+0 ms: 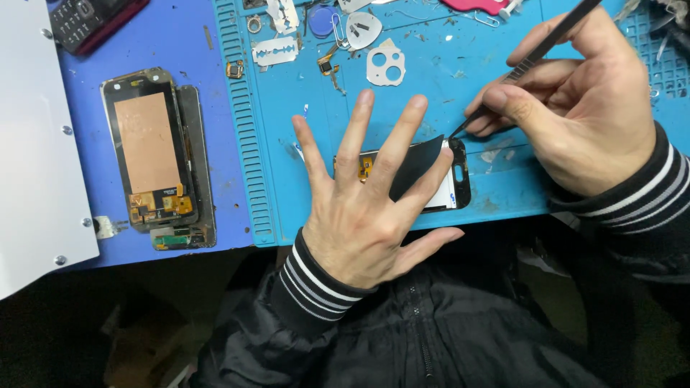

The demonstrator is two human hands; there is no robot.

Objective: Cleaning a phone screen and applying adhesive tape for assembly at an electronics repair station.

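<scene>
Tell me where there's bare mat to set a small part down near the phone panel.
Free: the blue mat between its ribbed strip and the left hand, and the patch between the white camera cutout and the right hand. Crowded: the top edge with the razor blade and scraps, and around the phone panel, where the tweezers work.

A black-framed phone screen assembly is seen near the mat's near edge, right of centre, partly covered. At left, a second screen assembly is laid face down, copper-backed, dark-rimmed.
</scene>
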